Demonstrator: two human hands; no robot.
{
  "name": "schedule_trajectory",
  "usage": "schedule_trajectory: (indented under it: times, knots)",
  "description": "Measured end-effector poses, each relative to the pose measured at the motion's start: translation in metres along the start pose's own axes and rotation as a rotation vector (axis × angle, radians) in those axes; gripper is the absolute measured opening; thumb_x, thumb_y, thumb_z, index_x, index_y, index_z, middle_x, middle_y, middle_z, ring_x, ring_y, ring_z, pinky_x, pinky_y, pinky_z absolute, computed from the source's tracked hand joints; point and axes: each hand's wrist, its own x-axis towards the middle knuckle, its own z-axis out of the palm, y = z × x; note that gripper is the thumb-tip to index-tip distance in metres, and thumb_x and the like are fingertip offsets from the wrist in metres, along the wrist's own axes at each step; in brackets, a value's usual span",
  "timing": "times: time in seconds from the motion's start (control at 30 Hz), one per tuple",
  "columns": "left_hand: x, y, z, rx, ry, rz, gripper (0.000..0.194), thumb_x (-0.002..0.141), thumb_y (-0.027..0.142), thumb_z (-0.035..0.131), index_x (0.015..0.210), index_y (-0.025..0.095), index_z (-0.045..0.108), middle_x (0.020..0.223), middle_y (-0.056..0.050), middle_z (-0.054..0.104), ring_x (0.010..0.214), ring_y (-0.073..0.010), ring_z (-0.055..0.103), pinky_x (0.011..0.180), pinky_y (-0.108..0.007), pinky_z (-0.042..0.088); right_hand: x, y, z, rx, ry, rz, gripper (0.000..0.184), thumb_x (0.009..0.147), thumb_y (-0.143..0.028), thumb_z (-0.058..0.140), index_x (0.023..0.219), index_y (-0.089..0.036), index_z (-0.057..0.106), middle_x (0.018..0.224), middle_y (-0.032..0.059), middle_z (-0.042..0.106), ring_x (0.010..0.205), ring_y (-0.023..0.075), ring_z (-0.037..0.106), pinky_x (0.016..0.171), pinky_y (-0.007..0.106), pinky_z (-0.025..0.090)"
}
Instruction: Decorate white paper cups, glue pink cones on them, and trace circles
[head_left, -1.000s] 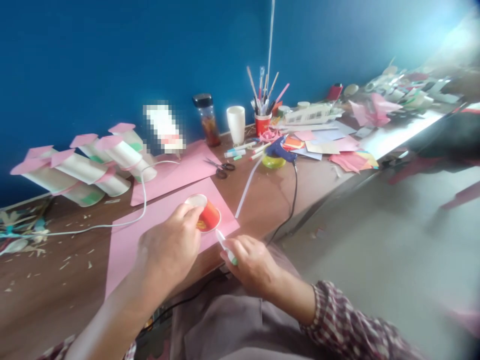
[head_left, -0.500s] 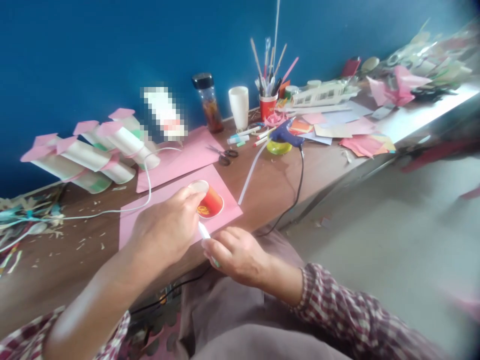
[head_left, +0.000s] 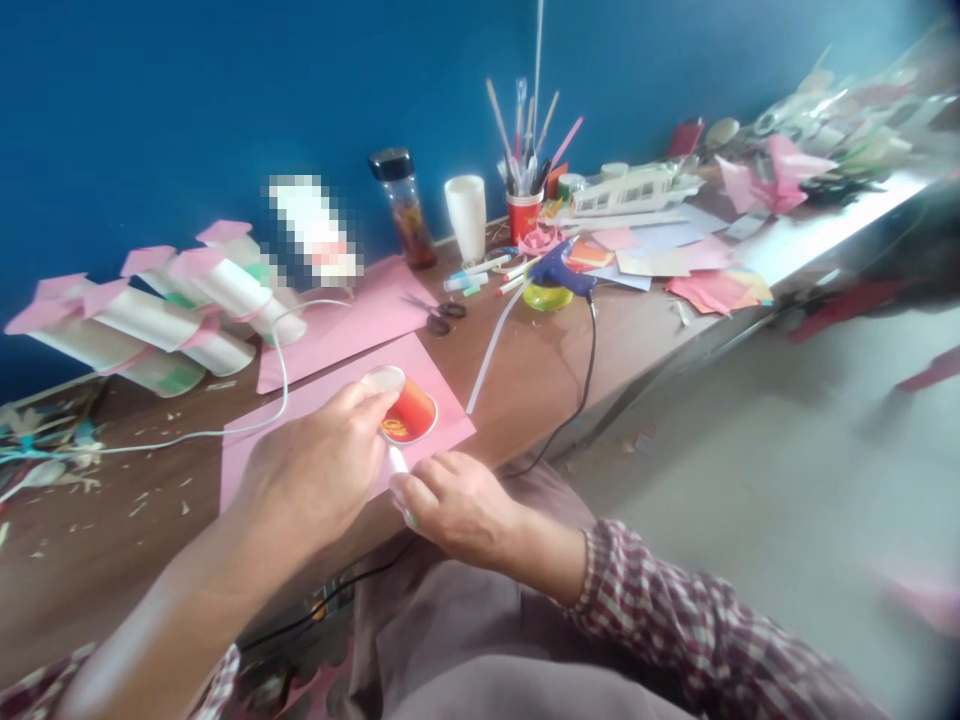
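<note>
A red paper cup [head_left: 414, 408] with a yellow print stands upside down on a pink sheet of paper [head_left: 433, 372]. My left hand [head_left: 319, 450] is closed on the cup from the left, with fingers against its pale base. Close by on the right, my right hand [head_left: 454, 505] grips a white marker pen [head_left: 397, 461] with a bit of green showing under the fingers. The pen points up toward the cup's near edge and my left fingers. Whether its tip touches anything is hidden.
Scissors [head_left: 436, 317] and a blue glue gun [head_left: 559, 268] on a yellow roll lie behind. Several white tubes with pink tops [head_left: 150, 315] lean at left. A drink bottle [head_left: 405, 210], white cup [head_left: 466, 218] and brush-filled red cup [head_left: 524, 215] line the wall. A white cable [head_left: 283, 375] crosses the sheet.
The camera view has turned slightly, so the table things sit a little further left. Both hands keep their holds on the cup and the pen, and less of the pen shows now.
</note>
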Motion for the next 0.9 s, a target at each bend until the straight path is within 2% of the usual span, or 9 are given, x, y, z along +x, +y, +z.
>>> schedule_trajectory:
  times: [0.2,0.37,0.63,0.77,0.9]
  knots:
    - [0.0,0.003,-0.002,0.024,0.022,-0.034,0.052,0.084,0.013,0.033,0.133,0.024,0.046,0.144,0.0,0.047,0.116,-0.027,0.058,0.088,-0.041,0.051,0.003,0.001,0.0,0.007,-0.048,0.009,0.017,0.092,-0.019,0.047,0.087,-0.016,0.062,0.069,0.0014,0.057,0.06,0.0159,0.048,0.052,0.029,0.039]
    - [0.001,0.005,-0.004,0.016,-0.003,-0.05,0.052,0.084,0.013,0.031,0.133,0.024,0.045,0.144,0.001,0.046,0.12,-0.0269,0.056,0.089,-0.043,0.052,0.004,0.002,0.001,0.013,-0.09,0.015,0.016,0.092,-0.02,0.046,0.088,-0.016,0.061,0.071,0.0021,0.058,0.061,0.0166,0.049,0.053,0.03,0.039]
    - [0.001,0.003,-0.002,0.033,-0.004,-0.064,0.052,0.085,0.013,0.03,0.133,0.028,0.044,0.145,0.002,0.046,0.115,-0.0259,0.059,0.077,-0.038,0.054,0.0,0.005,0.002,0.016,-0.129,0.037,0.014,0.094,-0.02,0.046,0.092,-0.015,0.058,0.074,0.002,0.058,0.066,0.0169,0.052,0.058,0.03,0.041]
    - [0.0,0.004,-0.004,-0.01,0.001,-0.07,0.05,0.085,0.013,0.032,0.13,0.029,0.046,0.143,0.0,0.047,0.112,-0.0269,0.061,0.073,-0.038,0.053,-0.001,0.01,-0.006,0.054,-0.144,0.07,0.021,0.096,-0.024,0.042,0.09,-0.014,0.059,0.073,0.003,0.06,0.068,0.0165,0.055,0.062,0.03,0.044]
    - [0.0,0.006,-0.005,-0.029,0.002,-0.097,0.049,0.085,0.014,0.033,0.128,0.03,0.049,0.139,-0.001,0.052,0.102,-0.0258,0.065,0.068,-0.036,0.053,-0.001,0.013,-0.019,0.086,-0.171,0.127,0.019,0.095,-0.023,0.043,0.09,-0.014,0.06,0.076,0.0044,0.063,0.073,0.0169,0.059,0.067,0.029,0.046]
